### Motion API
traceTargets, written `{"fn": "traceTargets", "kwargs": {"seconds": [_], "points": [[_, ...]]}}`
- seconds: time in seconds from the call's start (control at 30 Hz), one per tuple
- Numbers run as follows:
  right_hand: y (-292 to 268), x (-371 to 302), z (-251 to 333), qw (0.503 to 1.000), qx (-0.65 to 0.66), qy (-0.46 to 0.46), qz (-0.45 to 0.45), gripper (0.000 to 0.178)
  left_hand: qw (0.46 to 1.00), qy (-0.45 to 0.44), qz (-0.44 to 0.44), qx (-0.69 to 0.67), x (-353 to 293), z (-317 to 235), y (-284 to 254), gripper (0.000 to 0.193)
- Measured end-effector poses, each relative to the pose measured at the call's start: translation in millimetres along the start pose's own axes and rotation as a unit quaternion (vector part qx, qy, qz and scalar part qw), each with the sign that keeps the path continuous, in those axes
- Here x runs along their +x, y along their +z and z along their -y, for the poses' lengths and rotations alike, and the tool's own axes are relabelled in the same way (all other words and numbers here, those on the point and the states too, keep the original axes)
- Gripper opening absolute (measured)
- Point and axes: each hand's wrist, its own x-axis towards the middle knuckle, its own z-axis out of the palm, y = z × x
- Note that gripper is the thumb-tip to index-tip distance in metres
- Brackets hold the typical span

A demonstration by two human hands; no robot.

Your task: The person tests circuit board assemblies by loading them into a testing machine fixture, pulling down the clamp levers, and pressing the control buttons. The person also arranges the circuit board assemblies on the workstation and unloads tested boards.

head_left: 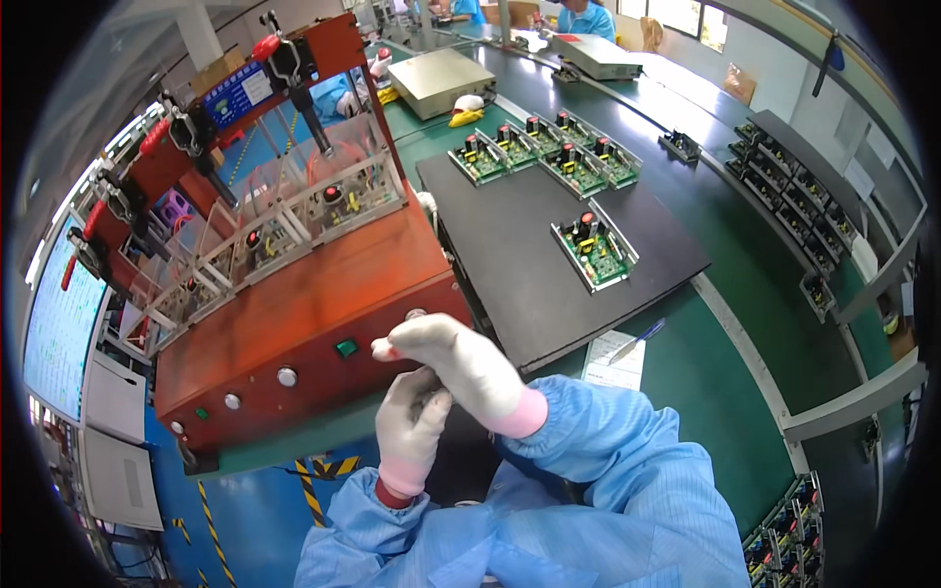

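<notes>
Two gloved hands [469,370] [410,423], one red fixture [304,312]

Both gloved hands up front, close together: right hand [466,370] above, left hand [410,429] just below, palms mostly hidden. Red machine [304,284] right behind them, green button [346,348] on its front, clamps [282,71] along the top. Black panel [500,260] on green table [711,392], one circuit board [596,257] alone, more boards [573,169] grouped at far end. Paper [603,367] near panel, pen [639,340] across it. Metal box [441,83] further back.
</notes>
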Motion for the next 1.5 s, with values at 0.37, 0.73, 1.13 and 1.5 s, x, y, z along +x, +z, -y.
{"fn": "traceTargets", "kwargs": {"seconds": [0.37, 0.73, 1.13, 1.5], "points": [[1.0, 1.7, 7.7, 0.995, -0.082, 0.043, -0.030, 0.051, 0.994, -0.021, 0.033, 0.100, 13.3, 14.0, -6.3, 0.015], [-35.2, 36.9, 48.1, 0.875, -0.407, -0.209, -0.156, 0.043, 0.982, 0.080, 0.098, 0.143, 22.7, 36.5, 8.6, 0.015], [-11.3, 22.6, 19.1, 0.933, -0.278, 0.054, -0.221, 0.050, 0.992, 0.038, 0.094, 0.072, 5.8, 36.0, 24.0, 0.025], [-13.4, 19.4, 26.1, 0.956, -0.197, -0.043, -0.214, 0.040, 0.958, 0.220, -0.034, 0.181, -9.5, 39.9, 52.9, 0.033]]}}
